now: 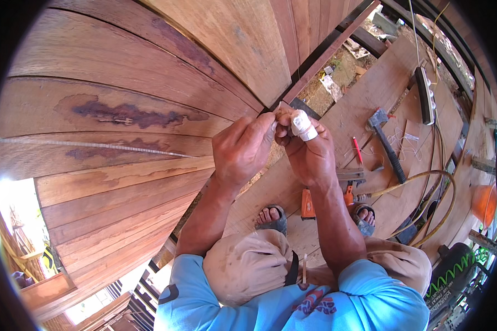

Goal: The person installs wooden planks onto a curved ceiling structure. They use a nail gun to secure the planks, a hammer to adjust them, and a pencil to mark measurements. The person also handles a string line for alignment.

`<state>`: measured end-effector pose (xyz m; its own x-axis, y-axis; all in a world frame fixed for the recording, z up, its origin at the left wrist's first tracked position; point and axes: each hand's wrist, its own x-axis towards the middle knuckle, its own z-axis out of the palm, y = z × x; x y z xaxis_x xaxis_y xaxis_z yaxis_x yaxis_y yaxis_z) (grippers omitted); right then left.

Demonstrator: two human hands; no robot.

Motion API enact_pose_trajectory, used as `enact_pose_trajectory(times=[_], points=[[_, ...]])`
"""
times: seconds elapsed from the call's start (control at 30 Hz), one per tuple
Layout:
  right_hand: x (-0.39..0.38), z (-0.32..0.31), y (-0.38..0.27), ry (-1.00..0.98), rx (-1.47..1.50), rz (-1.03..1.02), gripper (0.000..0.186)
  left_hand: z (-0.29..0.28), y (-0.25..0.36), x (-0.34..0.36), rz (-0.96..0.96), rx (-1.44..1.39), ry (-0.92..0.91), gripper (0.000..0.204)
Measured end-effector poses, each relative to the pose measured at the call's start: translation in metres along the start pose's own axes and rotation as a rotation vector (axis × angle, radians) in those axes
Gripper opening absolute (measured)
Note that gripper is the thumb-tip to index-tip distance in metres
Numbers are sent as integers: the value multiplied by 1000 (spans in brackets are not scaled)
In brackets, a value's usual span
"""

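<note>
My left hand [242, 150] and my right hand [313, 154] meet in front of the wooden plank wall [149, 88], close to its dark corner edge. The fingertips of both are pinched together, almost touching each other. Something small and pale seems to show between them, but it is too small to name. A white wrapping [302, 124] covers a digit of my right hand. Below the right forearm lies an orange and grey power tool, probably a nail gun [308, 204], partly hidden by that arm.
On the plywood boards [392, 60] to the right lie a hammer [388, 149], a red pencil or marker [357, 150] and tangled thin string. A power strip [424, 96] hangs by its cord. A yellowish hose [450, 187] loops nearby. Gaps between boards show the ground below.
</note>
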<state>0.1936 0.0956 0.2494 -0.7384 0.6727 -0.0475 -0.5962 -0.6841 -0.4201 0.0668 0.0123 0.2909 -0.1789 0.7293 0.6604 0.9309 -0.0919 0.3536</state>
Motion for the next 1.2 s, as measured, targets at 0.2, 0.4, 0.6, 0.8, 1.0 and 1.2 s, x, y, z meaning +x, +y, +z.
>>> enact_pose_trajectory(times=[0.2, 0.4, 0.6, 0.8, 1.0, 1.2], points=[[-1, -3, -1, 16, -73, -2, 20, -1, 6, 0, -370, -307, -91, 10], [-1, -2, -3, -49, -209, -83, 20, -15, 11, 8, -969, -1083, -124, 12], [-8, 7, -13, -161, -216, -164, 22, -30, 24, 19, -1191, -1464, -162, 14], [-30, 57, -50, -312, -286, -355, 27, -75, 75, 39, -936, -1653, -274, 17], [-57, 105, -91, -541, -1, -218, 13, -67, 131, 61, -378, -2035, 17, 16], [-77, 119, -82, -559, 621, 105, 18, -75, 108, 59, -188, -2006, -403, 11]])
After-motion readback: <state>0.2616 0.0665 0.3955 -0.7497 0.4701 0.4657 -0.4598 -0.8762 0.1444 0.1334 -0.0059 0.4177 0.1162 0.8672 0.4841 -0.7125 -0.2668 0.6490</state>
